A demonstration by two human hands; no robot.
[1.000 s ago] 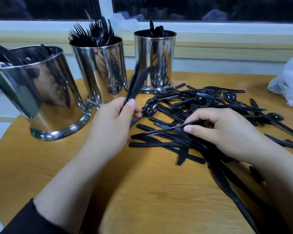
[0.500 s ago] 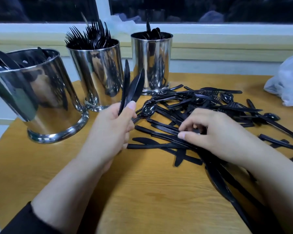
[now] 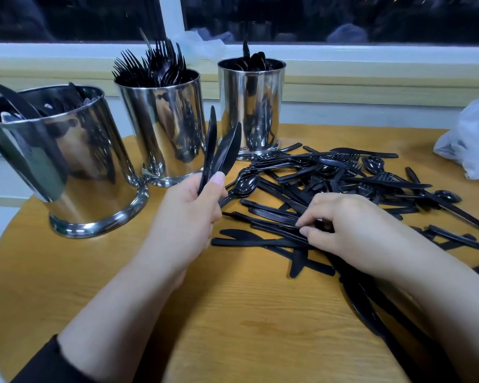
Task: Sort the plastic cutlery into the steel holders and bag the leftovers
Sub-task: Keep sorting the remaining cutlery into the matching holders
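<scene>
Now left hand [image 3: 187, 217] grips knives [image 3: 219, 153], right hand [image 3: 343, 225] seemingly pinching

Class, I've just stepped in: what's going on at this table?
A person is sorting black plastic cutlery. The left hand holds a few knives upright, blades up, near the three steel holders. The right hand pinches another piece from the loose pile on the wooden table. One holder shows forks, one spoons, and the nearest one knives. A white plastic bag lies at the far right.
</scene>
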